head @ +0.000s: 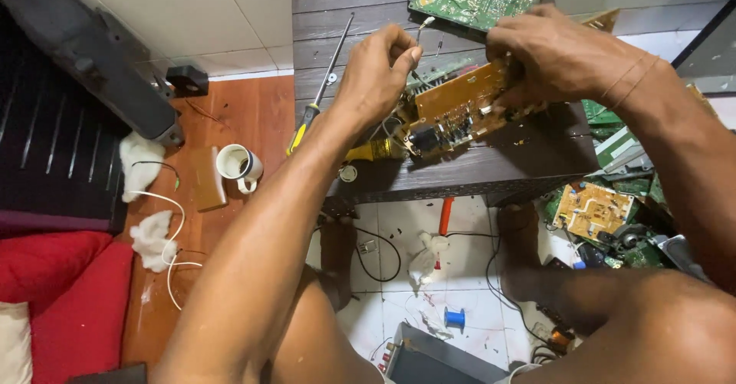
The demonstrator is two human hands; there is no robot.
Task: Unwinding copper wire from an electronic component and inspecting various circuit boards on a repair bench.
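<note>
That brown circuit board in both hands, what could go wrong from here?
1. The brown circuit board is held up off the dark table by the left hand and right hand; a slip could drop it.
2. Thin wires hang from it and might snag or tear.
3. The screwdriver lies beside the left forearm and could get knocked off.
</note>
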